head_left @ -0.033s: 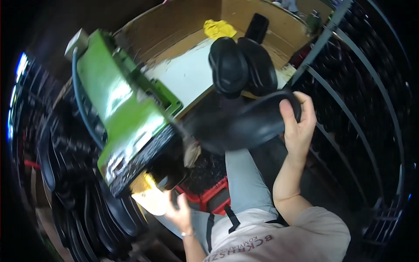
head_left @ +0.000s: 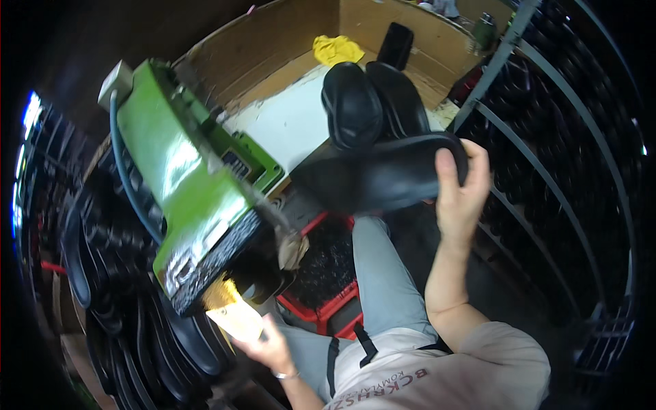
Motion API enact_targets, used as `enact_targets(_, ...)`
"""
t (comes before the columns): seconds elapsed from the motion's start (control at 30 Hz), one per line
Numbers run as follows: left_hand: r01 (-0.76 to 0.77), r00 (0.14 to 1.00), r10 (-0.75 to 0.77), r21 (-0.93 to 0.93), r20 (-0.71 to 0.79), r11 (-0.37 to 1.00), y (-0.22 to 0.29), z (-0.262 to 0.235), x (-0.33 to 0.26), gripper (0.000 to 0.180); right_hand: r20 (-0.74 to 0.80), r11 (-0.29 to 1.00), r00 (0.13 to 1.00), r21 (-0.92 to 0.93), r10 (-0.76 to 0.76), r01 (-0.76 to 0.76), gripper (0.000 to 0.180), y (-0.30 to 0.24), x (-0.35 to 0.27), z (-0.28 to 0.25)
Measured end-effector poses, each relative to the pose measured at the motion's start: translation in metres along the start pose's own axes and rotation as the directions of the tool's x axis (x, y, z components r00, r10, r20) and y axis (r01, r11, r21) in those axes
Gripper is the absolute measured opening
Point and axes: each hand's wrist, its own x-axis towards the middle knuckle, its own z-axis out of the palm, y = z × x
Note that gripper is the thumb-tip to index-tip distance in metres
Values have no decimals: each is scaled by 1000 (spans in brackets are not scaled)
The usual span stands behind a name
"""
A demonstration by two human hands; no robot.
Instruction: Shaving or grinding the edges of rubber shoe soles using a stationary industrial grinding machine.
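My right hand (head_left: 463, 195) grips one end of a black shoe sole (head_left: 383, 174), thumb on its near face. The sole lies sideways in front of me, its other end reaching toward the green machine (head_left: 198, 184). My left hand (head_left: 268, 347) is low beside the machine's brightly lit plate (head_left: 237, 320). Its thumb and fingers are apart, with nothing seen between them; whether they touch the plate I cannot tell. Behind the held sole, two more black soles (head_left: 353, 106) rest side by side at the white tabletop's near edge.
A cardboard-walled white tabletop (head_left: 273, 130) holds a yellow cloth (head_left: 337, 50) and a dark flat object (head_left: 395, 45). Many black soles (head_left: 137, 342) are stacked at left. A red crate (head_left: 321, 311) with black scraps stands below the machine. A metal rack (head_left: 540, 160) is at right.
The held sole has risen slightly and is less blurred, uncovering more of the red crate. My left hand has shifted down and left along the lit plate.
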Motion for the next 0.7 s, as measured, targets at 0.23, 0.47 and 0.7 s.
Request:
enact_targets(0.23, 149, 973, 21, 696, -230, 702, -72, -74, 27, 41, 152, 992, 983, -54, -100, 110, 55, 168, 17, 141)
enact_targets(0.47, 66, 995, 15, 738, -102, 671, -80, -86, 19, 56, 283, 813, 912, -576, 298, -87, 65, 193, -2, 167)
enact_targets(0.7, 197, 973, -96, 534, -210, 822, -83, -92, 33, 61, 239, 926, 964, -377, 113, -15, 71, 219, 33, 166)
